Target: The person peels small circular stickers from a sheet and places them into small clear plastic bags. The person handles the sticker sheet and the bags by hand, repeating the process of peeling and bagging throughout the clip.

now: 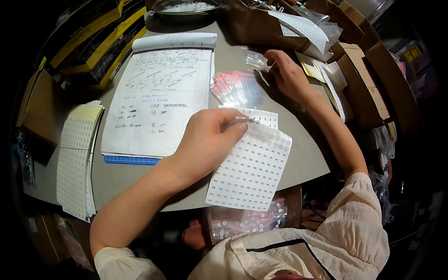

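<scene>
My left hand (207, 135) pinches the upper edge of a white sheet of round stickers (247, 172) between thumb and index finger. Rows of small printed stickers cover most of this sheet, with blank circles near its top right; its lower end hangs past the table's front edge. Another sticker sheet (269, 117) lies partly beneath it. Farther right, my right hand (288, 77) is closed at the edge of a small clear plastic bag (254, 59), its fingertips partly hidden. Between the hands, a fanned stack of clear zip bags with red tops (237, 88) rests on the table.
Handwritten papers (154, 107) lie on a blue board (130, 160), left of centre. More sticker sheets (77, 158) sit at the left edge. A metal bowl of white pieces (186, 6) stands at the back. Cardboard boxes (361, 70) crowd the right; a bag of small white parts (247, 221) is below the table edge.
</scene>
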`<state>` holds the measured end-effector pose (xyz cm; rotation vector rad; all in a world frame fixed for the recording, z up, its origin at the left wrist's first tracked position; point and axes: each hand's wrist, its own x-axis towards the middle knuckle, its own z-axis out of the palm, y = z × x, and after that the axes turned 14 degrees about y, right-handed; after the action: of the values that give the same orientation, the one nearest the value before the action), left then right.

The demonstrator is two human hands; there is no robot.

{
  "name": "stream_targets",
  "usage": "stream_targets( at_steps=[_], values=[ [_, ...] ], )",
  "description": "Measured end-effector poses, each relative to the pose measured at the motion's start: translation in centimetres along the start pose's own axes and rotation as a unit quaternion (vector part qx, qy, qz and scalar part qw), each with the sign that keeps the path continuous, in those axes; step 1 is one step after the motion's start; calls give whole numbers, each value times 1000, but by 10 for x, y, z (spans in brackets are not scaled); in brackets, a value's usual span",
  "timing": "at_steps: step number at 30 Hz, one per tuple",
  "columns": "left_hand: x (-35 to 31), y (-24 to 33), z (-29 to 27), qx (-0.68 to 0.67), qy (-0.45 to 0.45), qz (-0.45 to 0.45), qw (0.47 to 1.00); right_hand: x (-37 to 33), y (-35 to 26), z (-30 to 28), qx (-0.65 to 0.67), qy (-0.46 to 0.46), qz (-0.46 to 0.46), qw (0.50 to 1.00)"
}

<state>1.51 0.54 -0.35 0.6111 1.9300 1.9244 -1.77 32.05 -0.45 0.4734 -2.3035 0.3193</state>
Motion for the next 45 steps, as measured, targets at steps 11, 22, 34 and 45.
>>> stream_targets(
  at_steps=[11,22,34,45],
  values=[
    [-3,6,-2,15,-43,-41,998,-3,-29,-80,249,-188,307,899],
    [-3,10,-2,13,-70,-66,995,0,-24,-68,221,-152,308,913],
    [-4,5,-4,56,-63,-45,995,8,-40,-56,-183,-201,118,955],
    [0,7,-2,85,-50,-4,995,12,15,20,-70,-13,-49,996]
  ],
)
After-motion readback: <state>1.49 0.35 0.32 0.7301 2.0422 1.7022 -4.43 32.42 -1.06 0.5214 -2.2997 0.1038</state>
